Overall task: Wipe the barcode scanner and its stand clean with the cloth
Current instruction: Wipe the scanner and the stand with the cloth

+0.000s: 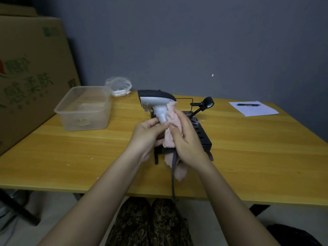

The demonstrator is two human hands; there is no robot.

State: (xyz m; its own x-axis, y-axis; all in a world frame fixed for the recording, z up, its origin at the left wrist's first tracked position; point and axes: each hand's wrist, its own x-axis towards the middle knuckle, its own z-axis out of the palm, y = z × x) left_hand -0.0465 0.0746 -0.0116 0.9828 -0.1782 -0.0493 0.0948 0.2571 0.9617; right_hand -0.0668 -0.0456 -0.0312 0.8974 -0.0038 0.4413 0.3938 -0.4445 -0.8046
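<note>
Barcode scanner (pixel 156 99) held above the stand (pixel 202 134) on the table (pixel 248 148): left hand (pixel 147 135) pinches its handle, right hand (pixel 186 141) clamps soft cloth (pixel 171 119) round it. Probably light, rigid, slick plastic; handle's the grip point.

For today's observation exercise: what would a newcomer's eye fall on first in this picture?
First, the two hands at table centre: the left hand grips the scanner by its handle while the right hand presses a pink cloth against it. Behind them stands the black stand; a clear tub sits far left.
</note>
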